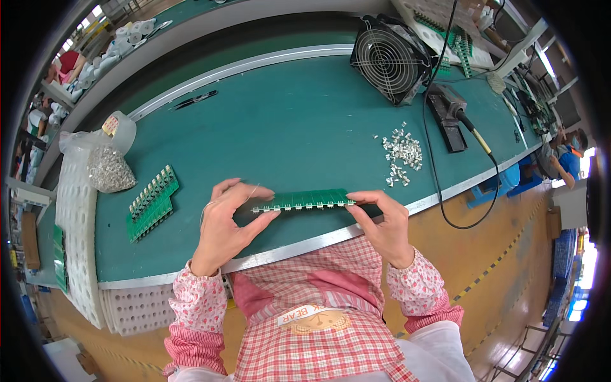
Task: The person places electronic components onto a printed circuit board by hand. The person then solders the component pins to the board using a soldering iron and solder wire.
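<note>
Between my hands I hold a long green circuit board panel (309,199) over the near edge of the bench, with a row of small silvery-white connectors along the side facing me. My left hand (232,219) pinches its left end between thumb and fingers, and a thin wire or thread loops by those fingers. At the right end, the thumb and fingertips of my right hand (385,223) grip the board. Two more green board panels (153,204) with connectors lie to the left. A scattered pile of small white connectors (402,151) sits beyond my right hand.
A black fan (389,60) stands at the back right, beside a soldering iron (474,130) whose cable hangs over the bench edge. Black tweezers (196,100) lie far left. A clear bag of small parts (109,167) rests near a white perforated foam sheet (76,223).
</note>
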`<state>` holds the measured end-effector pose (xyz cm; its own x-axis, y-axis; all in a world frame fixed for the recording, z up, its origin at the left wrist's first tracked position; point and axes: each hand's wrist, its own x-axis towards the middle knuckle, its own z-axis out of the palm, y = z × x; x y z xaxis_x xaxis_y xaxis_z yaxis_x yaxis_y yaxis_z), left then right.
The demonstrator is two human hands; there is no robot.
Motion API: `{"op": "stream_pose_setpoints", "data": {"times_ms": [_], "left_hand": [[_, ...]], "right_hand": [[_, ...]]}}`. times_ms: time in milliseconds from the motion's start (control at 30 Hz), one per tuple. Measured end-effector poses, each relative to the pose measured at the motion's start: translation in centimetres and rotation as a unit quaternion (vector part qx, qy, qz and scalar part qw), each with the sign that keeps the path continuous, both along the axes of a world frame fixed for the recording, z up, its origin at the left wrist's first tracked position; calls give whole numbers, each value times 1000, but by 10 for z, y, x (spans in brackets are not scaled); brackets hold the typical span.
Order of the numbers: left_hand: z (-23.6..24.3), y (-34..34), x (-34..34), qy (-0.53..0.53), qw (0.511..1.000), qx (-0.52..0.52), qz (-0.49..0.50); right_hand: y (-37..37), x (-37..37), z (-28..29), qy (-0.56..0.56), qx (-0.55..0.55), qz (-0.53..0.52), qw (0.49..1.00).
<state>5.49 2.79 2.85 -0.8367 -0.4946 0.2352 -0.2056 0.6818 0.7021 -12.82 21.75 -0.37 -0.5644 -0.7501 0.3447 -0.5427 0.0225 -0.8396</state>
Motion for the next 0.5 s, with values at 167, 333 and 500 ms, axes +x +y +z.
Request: {"op": "stream_pose_setpoints", "data": {"times_ms": [167,333,500], "left_hand": [[-3,3,0,20,999,-7,31],[-7,5,3,22,999,-6,35],[-7,13,3,33,999,-23,5]], "right_hand": [[-1,-1,1,0,-3,3,1000],[2,0,8,11,10,18,1000],[10,-4,8,66,14,23,997]]}}
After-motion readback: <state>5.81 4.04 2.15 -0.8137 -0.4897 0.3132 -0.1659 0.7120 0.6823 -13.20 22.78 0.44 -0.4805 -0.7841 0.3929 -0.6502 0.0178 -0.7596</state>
